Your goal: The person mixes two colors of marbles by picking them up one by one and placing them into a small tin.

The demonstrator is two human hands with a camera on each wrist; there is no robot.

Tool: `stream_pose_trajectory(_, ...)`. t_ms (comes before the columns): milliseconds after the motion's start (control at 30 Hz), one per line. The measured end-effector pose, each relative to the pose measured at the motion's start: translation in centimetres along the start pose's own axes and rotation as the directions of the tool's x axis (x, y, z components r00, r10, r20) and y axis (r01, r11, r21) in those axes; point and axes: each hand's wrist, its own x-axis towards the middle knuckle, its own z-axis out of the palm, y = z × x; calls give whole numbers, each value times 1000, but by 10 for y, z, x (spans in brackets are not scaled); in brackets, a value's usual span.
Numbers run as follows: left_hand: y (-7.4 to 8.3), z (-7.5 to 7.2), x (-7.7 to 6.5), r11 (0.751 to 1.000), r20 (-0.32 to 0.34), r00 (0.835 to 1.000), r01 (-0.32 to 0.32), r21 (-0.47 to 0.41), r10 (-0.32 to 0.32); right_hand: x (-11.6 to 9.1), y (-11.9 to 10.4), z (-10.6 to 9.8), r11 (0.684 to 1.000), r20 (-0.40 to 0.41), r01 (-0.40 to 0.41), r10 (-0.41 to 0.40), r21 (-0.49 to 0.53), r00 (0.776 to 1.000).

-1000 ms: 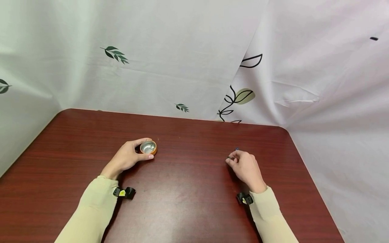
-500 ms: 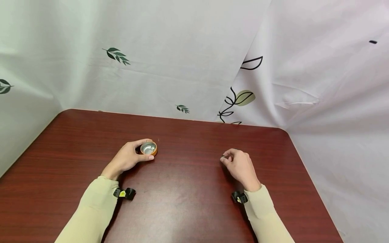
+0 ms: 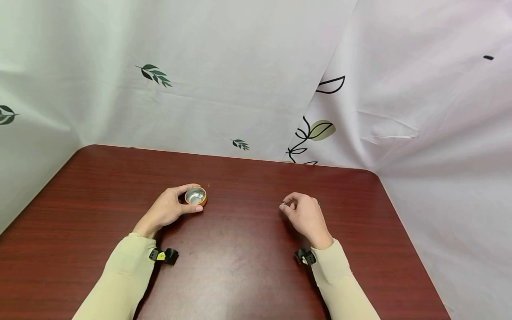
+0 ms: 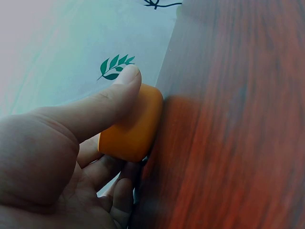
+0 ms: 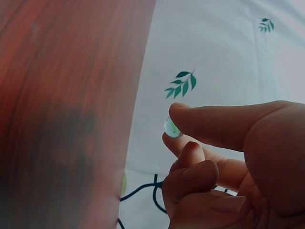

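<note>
On the left of the table, my left hand (image 3: pixel 170 206) holds a small round tin (image 3: pixel 195 196), orange outside and shiny silver inside. Thumb and fingers span its sides; the left wrist view shows the thumb on the tin's orange wall (image 4: pixel 133 126), which sits right at the tabletop. To the right, my right hand (image 3: pixel 307 218) pinches a clear glass marble (image 5: pixel 172 128) with a green streak between thumb and index finger, its other fingers curled in. In the head view the fingertips mostly cover this marble.
A tiny green thing (image 3: pixel 319 204) peeks out just beyond my right hand's knuckles, mostly hidden. The dark red wooden table (image 3: pixel 240 258) has rounded far corners. White cloth (image 3: pixel 224 89) with leaf prints hangs along its back and sides.
My right hand has moved left across the table, toward the tin, with the marble in its pinch. A small blue thing beyond it is now out of sight. My left hand stays put.
</note>
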Motion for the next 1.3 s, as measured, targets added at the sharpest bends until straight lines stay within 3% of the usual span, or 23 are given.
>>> stream_pose_trajectory(1300, 3, 0, -2, 1000, -10, 1000, -12, 1, 12, 9, -55, 35, 992, 57, 79, -85, 93, 995)
